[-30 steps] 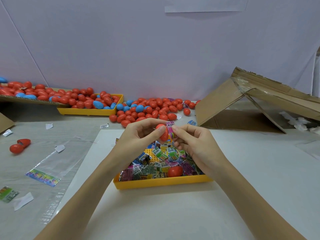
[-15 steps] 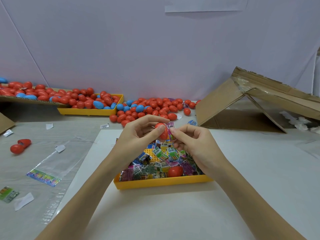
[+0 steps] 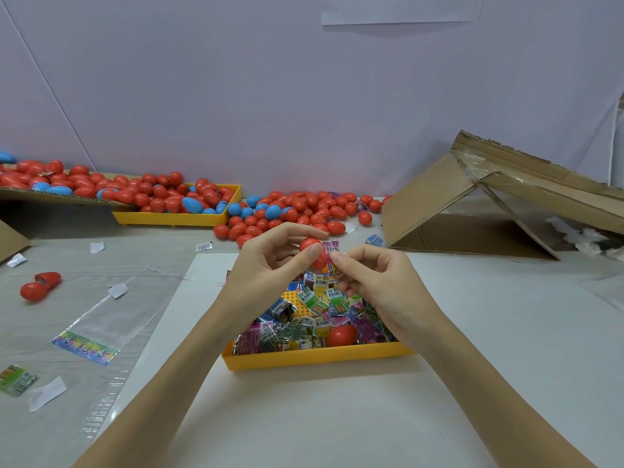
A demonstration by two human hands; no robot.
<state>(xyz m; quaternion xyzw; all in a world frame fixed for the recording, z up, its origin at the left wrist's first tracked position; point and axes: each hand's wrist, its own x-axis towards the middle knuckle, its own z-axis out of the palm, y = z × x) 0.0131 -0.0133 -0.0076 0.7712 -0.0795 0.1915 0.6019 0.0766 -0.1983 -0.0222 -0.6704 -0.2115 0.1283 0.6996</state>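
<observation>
My left hand holds a red plastic egg shell between thumb and fingers, above the near yellow tray. My right hand pinches a small pink printed packet right against the shell's open side. The tray below is filled with several colourful foil packets and one red egg near its front right. How far the packet sits inside the shell is hidden by my fingers.
Piles of red and blue eggs lie along the back wall, some in a second yellow tray. An open red egg and clear plastic bags lie left. A collapsed cardboard box stands at right.
Both hands have stayed above the tray, with the egg shell turned slightly and the pink packet pressed closer to it.
</observation>
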